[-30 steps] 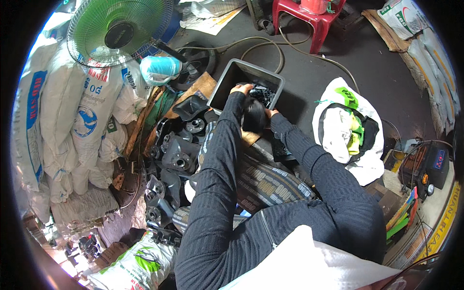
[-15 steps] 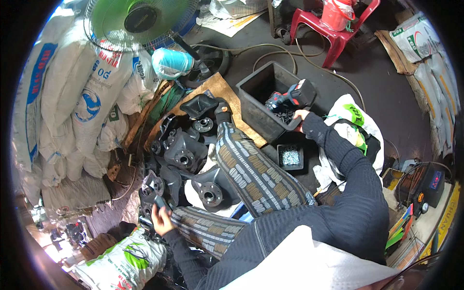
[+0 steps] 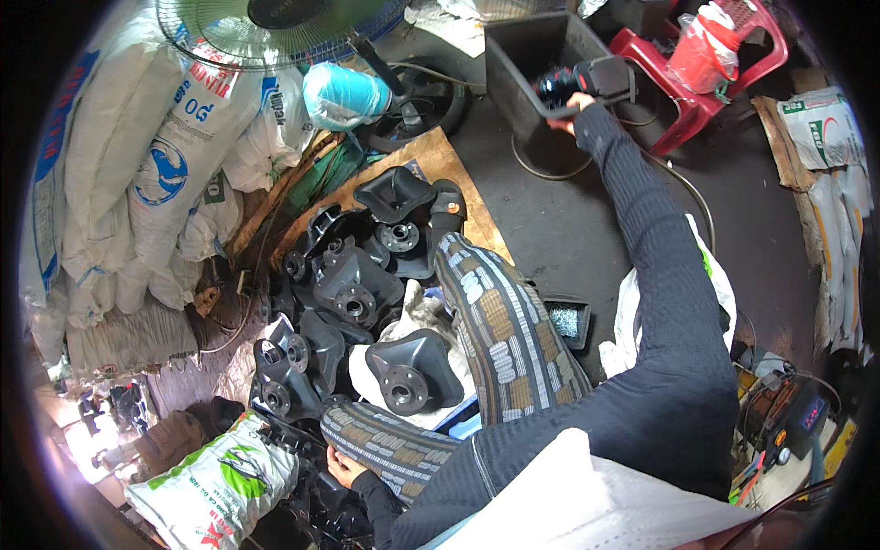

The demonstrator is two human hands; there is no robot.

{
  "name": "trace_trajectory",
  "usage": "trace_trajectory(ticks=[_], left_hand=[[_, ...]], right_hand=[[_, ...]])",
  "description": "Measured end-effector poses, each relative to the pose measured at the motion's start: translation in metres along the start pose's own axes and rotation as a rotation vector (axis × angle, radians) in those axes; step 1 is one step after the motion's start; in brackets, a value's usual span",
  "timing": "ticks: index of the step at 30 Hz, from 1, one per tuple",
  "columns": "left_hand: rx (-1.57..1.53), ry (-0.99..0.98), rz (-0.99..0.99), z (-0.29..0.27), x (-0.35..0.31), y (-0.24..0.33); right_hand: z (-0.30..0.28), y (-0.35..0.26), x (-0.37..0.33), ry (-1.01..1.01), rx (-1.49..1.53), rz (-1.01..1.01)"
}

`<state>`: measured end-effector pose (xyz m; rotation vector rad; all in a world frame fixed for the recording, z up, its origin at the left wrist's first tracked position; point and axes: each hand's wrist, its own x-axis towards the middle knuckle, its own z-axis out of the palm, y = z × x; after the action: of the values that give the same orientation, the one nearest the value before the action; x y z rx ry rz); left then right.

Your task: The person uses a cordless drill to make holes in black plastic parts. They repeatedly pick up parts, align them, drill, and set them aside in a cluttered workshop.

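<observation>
Dark concrete floor (image 3: pixel 559 229), stacked white sacks (image 3: pixel 137 174), green fan (image 3: pixel 275 27), red plastic chair (image 3: pixel 724 73).

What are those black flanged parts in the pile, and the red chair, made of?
The black flanged parts look like cast or pressed metal with matt black paint: thick walls, bolt-hole hubs. Could be moulded plastic; hard to tell. The red chair looks like glossy moulded plastic, with slotted seat and one-piece legs.

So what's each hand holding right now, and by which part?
The right hand grips a black and red power tool by its handle, over the dark bin. The left hand rests low by the black metal parts; any hold there cannot be told.
</observation>
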<state>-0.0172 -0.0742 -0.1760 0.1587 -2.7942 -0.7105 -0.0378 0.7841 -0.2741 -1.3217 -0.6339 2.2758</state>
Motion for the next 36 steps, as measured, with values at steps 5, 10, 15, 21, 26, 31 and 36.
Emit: trace_trajectory(ticks=[5,10,15,21,26,31,36], left_hand=[[0.178,-0.102,0.058,-0.004,0.011,-0.002],[0.144,-0.187,0.042,-0.005,0.019,-0.002],[0.308,-0.097,0.05,-0.002,0.007,0.012],[0.226,-0.029,0.078,0.0,0.003,0.016],[0.029,-0.014,0.023,0.001,-0.003,0.011],[-0.063,-0.003,-0.015,0.007,0.0,0.009],[0.035,0.026,0.192,0.003,0.003,0.026]], right_hand=[[0.063,0.011,0.075,0.054,0.264,-0.216],[0.099,0.063,0.097,0.043,0.207,-0.391],[0.091,0.066,0.08,-0.041,-0.054,-0.452],[-0.024,0.112,0.029,-0.448,-0.667,-0.034],[-0.188,0.219,-0.096,-0.54,-1.564,-0.415],[-0.262,0.213,-0.175,-0.294,-1.896,-0.248],[-0.269,0.218,-0.189,-0.186,-1.927,-0.246]])
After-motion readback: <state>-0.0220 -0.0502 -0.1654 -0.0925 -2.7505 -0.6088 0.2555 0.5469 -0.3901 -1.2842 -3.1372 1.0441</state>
